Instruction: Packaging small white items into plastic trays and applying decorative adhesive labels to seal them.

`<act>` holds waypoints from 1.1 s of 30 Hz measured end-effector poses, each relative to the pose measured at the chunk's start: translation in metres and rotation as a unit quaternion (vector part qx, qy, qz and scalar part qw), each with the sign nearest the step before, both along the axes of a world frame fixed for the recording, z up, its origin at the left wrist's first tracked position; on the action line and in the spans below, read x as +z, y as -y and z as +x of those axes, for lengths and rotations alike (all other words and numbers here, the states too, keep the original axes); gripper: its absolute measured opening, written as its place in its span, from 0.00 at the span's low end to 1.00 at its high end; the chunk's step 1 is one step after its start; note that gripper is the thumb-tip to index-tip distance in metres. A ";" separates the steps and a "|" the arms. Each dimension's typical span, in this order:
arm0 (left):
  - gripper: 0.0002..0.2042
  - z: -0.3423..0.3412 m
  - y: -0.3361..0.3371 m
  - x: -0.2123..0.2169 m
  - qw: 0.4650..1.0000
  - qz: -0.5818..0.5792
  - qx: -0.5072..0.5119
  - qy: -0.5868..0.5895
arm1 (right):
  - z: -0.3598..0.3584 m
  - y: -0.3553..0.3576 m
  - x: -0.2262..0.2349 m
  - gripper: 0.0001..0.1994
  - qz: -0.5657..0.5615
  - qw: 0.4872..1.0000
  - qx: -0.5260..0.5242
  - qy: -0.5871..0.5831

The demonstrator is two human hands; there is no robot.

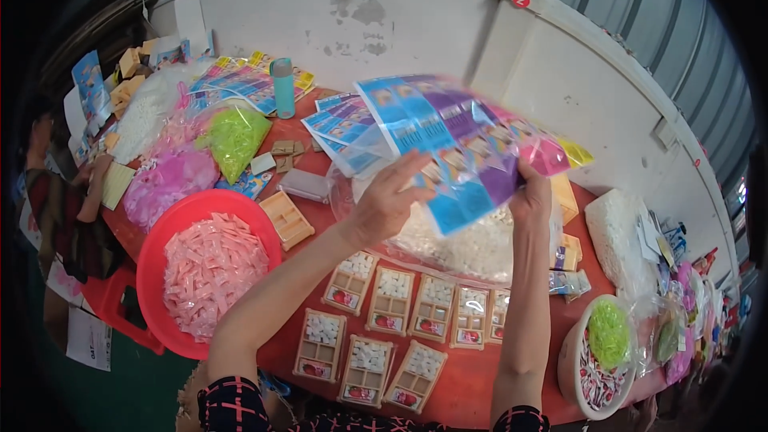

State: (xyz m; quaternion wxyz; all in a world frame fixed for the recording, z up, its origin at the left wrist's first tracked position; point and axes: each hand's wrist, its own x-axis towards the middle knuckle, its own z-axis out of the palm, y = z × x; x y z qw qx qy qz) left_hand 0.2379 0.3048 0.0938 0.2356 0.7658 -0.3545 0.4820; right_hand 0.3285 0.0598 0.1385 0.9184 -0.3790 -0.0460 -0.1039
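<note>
My right hand [530, 192] grips the lower right edge of a glossy printed sheet [456, 132], coloured in blue, purple, pink and yellow blocks. The sheet is raised and tilted above the table. My left hand [390, 202] is at its lower left edge, fingers apart in front of the print; whether they touch it is unclear. Under the sheet lies a large clear plastic bag of small white pieces [460, 248], partly covered. Nearer me stand several small wooden divided trays [392, 302] with white pieces and a strawberry-printed packet in each.
A red basin [150, 272] of pink wrapped pieces stands left, a pale tub [570, 356] with green shreds right. Behind are a teal bottle [284, 90], more printed sheets [340, 130] and a green bag [238, 140]. Another person's arm [94, 188] shows at far left.
</note>
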 end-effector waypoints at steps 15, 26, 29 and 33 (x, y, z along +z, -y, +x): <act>0.24 -0.040 0.153 0.003 0.317 -0.544 -0.627 -0.459 | -0.379 0.234 -0.013 0.19 -0.309 0.882 -0.225 0.277; 0.26 -0.270 0.328 -0.035 0.432 -0.286 -0.425 -0.742 | -0.678 0.114 -0.233 0.25 -0.135 0.712 -0.672 -0.152; 0.24 -0.288 0.338 -0.073 0.460 -0.195 -0.441 -0.745 | -0.685 0.094 -0.237 0.23 -0.014 0.705 -0.695 -0.140; 0.11 -0.289 0.352 -0.094 0.441 -0.228 -0.434 -0.752 | -0.681 0.100 -0.240 0.24 -0.016 0.776 -0.622 -0.105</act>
